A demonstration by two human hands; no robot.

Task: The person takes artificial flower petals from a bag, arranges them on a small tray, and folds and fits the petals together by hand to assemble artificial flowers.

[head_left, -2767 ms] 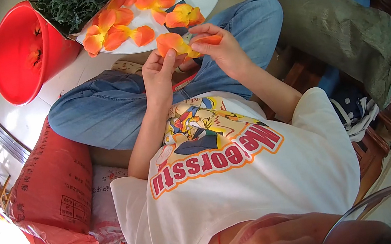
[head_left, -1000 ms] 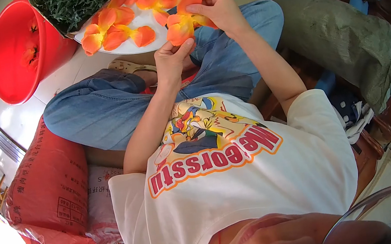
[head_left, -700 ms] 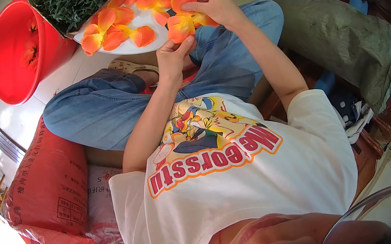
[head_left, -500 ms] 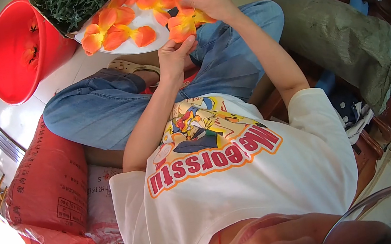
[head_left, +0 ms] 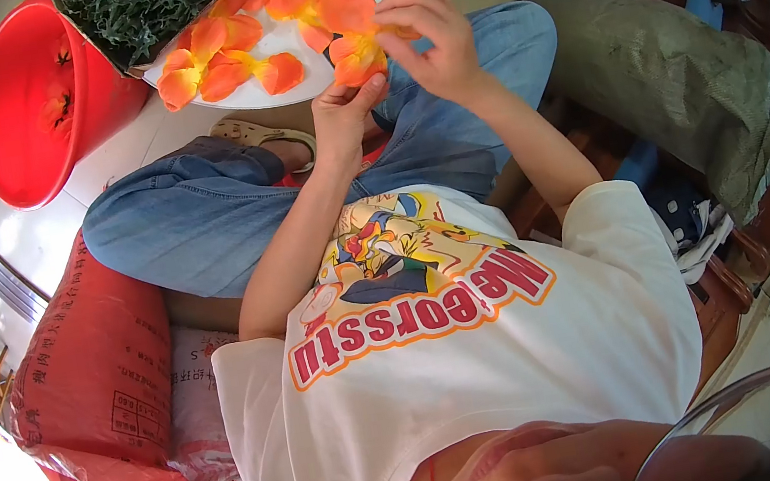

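- Our left hand [head_left: 348, 112] has thumb and finger clamped on the orange flower's [head_left: 357, 57] bottom petal, by the white table [head_left: 311, 80].
- Our right thumb and fingers [head_left: 435, 42] are apart beside it, can't tell if touching.

The white shirt [head_left: 514, 370] at the centre reads "Me…eorsstu", upside down. Blurred Chinese characters mark the red sack [head_left: 98, 353] at left; the pale sack [head_left: 196, 388] beside it shows "S".
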